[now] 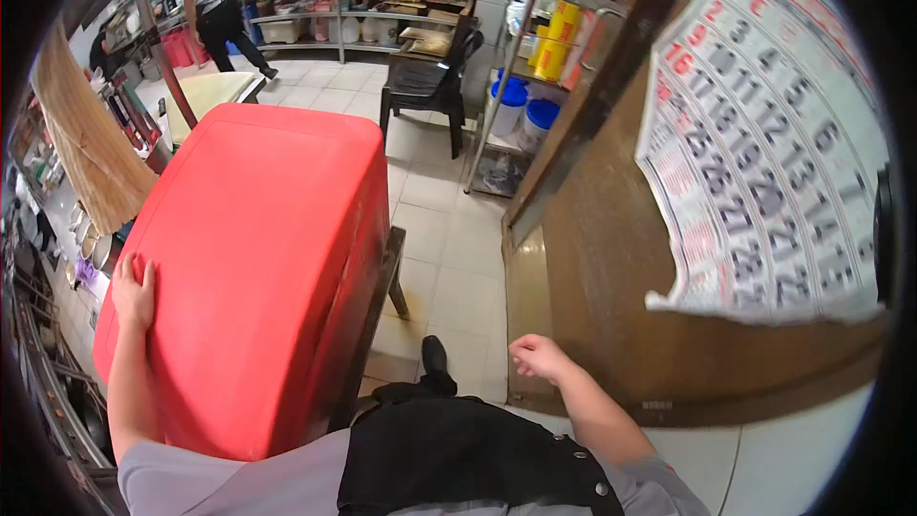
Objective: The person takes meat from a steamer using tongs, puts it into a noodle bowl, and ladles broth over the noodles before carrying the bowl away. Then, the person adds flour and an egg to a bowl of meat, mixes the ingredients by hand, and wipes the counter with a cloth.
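Left hand (134, 296) upon red plastic chest (253, 191)

The chest stands at left side, this hand spread on top. The right hand (538, 358) hangs apart, curled; if it pinches something, I cannot tell. Steadying seems the present step; next move calls for flat palm.

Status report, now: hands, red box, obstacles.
Left hand on red box. Right hand off it, loosely curled. Box top closed. Black chair standing beyond it.
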`<control>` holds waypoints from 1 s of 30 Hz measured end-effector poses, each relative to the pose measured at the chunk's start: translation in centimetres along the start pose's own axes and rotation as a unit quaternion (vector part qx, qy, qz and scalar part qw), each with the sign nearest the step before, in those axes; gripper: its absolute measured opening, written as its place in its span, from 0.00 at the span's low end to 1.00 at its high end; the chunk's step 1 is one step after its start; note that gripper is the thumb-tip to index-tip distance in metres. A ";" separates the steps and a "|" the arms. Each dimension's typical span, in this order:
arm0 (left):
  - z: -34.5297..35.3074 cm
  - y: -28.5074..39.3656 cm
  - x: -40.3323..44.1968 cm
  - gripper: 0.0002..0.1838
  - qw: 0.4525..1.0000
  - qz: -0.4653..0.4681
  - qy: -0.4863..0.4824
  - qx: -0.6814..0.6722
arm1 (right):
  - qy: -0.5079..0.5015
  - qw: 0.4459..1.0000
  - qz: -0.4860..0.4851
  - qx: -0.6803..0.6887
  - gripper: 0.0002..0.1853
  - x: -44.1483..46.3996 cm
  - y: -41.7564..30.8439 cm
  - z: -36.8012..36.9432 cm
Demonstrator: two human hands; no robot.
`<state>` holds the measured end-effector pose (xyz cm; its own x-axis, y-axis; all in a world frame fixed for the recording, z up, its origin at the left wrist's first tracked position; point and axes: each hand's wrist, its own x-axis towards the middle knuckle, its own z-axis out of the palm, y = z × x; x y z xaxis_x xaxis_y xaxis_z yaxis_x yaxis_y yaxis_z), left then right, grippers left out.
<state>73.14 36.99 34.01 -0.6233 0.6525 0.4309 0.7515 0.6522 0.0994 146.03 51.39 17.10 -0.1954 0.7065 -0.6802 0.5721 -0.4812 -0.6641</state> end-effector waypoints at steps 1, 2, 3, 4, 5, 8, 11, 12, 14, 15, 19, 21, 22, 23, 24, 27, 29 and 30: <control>0.6 -0.7 0.5 0.28 1.000 -0.018 -0.007 -0.002 | -0.026 0.999 -0.009 -0.024 0.11 2.7 -1.3 0.1; 0.7 -0.6 0.8 0.28 0.999 -0.034 -0.017 0.009 | -0.054 0.997 -0.017 -0.052 0.11 5.1 -2.6 -0.1; 0.7 -0.4 1.1 0.28 0.998 -0.055 -0.025 0.016 | -0.091 0.993 -0.013 -0.077 0.10 7.4 -3.9 -0.3; 0.4 -0.2 1.6 0.28 0.996 -0.075 -0.033 0.025 | -0.130 0.986 -0.009 -0.101 0.10 9.1 -4.9 -0.5; -0.1 0.6 2.0 0.28 0.994 -0.092 -0.047 0.024 | -0.169 0.979 -0.014 -0.117 0.10 10.9 -5.5 -0.8; 0.4 0.0 2.6 0.28 0.992 -0.113 -0.048 0.028 | -0.249 0.909 -0.109 -0.317 0.12 16.1 -7.9 -2.9; 2.2 -2.0 2.7 0.29 0.981 -0.176 -0.022 0.082 | -0.239 0.909 -0.125 -0.317 0.12 22.4 -9.7 -5.9; 1.8 -1.5 2.8 0.29 0.975 -0.198 -0.013 0.099 | -0.231 0.918 -0.111 -0.302 0.12 23.8 -11.5 -7.0; 1.0 -0.3 3.0 0.32 0.954 -0.273 -0.039 0.115 | -0.216 0.934 -0.079 -0.274 0.12 26.5 -14.8 -9.5; 0.8 0.3 2.9 0.33 0.944 -0.303 -0.040 0.125 | -0.211 0.943 -0.022 -0.257 0.11 28.3 -15.9 -10.3; 1.2 0.8 2.3 0.36 0.904 -0.398 -0.056 0.144 | -0.234 0.929 0.004 -0.287 0.09 34.9 -22.7 -13.6; 1.0 3.4 2.3 0.36 0.870 -0.458 -0.065 0.169 | -0.243 0.929 0.035 -0.276 0.09 38.9 -25.9 -15.2; 1.1 4.9 2.5 0.37 0.853 -0.486 -0.069 0.180 | -0.246 0.931 0.033 -0.269 0.09 41.7 -26.7 -16.1; 1.7 5.3 1.8 0.37 0.850 -0.483 -0.054 0.204 | -0.249 0.932 0.032 -0.263 0.10 44.1 -27.3 -17.0; 1.6 5.8 2.1 0.36 0.836 -0.506 -0.091 0.193 | -0.252 0.933 0.029 -0.257 0.10 47.3 -27.6 -18.2; -0.3 12.1 6.8 0.29 0.804 -0.532 -0.197 0.179 | -0.375 0.912 0.025 -0.164 0.11 58.0 -27.2 -22.6; 0.2 17.7 11.5 0.24 0.859 -0.468 -0.104 0.181 | -0.416 0.874 -0.036 -0.248 0.11 65.8 -27.3 -24.6; 0.6 20.9 14.4 0.22 0.892 -0.426 -0.057 0.140 | -0.393 0.858 -0.052 -0.328 0.10 66.3 -31.4 -24.8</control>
<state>79.71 60.24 41.78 -0.9724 -0.1016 0.2098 -0.0794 0.9906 0.1116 134.86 126.16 0.53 -0.6015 0.0361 -0.7981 0.7937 0.1402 -0.5919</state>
